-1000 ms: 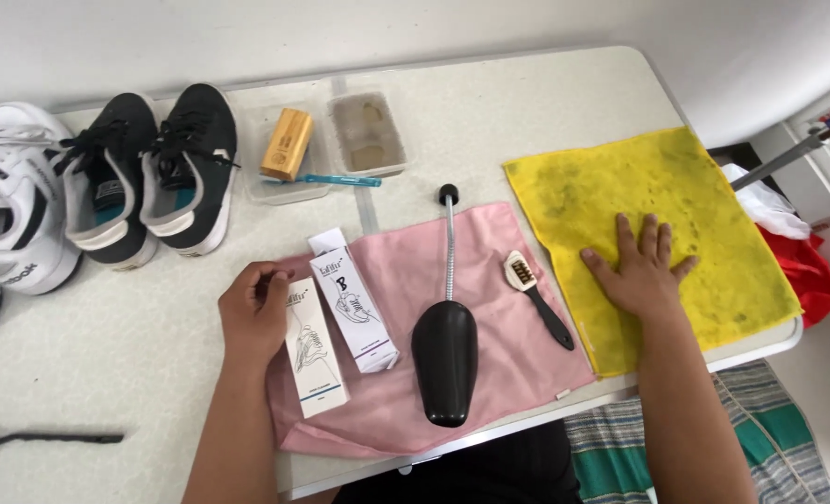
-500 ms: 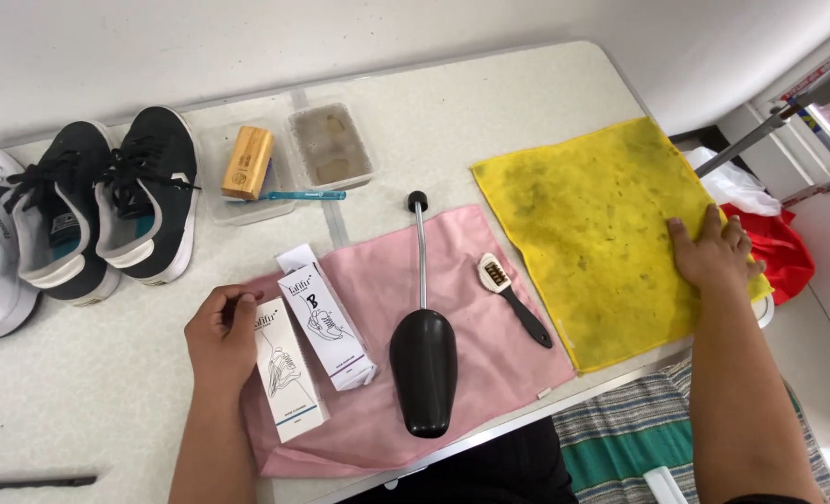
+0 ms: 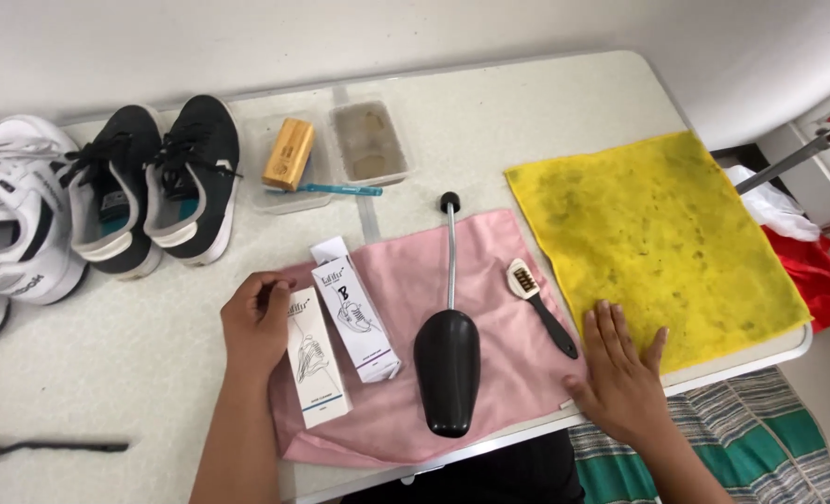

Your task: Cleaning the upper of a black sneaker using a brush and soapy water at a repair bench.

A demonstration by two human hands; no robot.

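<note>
My left hand (image 3: pixel 256 322) rests on the left edge of a pink cloth (image 3: pixel 499 373), fingers curled against a white box (image 3: pixel 317 357). A second white box (image 3: pixel 354 313) lies beside it. On the pink cloth lie a black shoe tree (image 3: pixel 448 350) with a metal rod and a small black-handled brush (image 3: pixel 541 308). My right hand (image 3: pixel 620 373) lies flat, fingers spread, on the near left corner of a stained yellow cloth (image 3: pixel 658 233), by the pink cloth's right edge. It holds nothing.
Black sneakers (image 3: pixel 154 187) and white sneakers (image 3: pixel 9 224) stand at the far left. Two clear trays (image 3: pixel 368 140) hold a wooden brush (image 3: pixel 289 154) and a blue toothbrush (image 3: pixel 336 189). A black brush (image 3: pixel 42 450) lies near left. The table edge (image 3: pixel 798 341) runs at right, a red bag (image 3: pixel 812 271) beyond.
My right hand slid from the yellow cloth's middle out to its right edge, then back to its near left corner. The left hand stayed by the white box.
</note>
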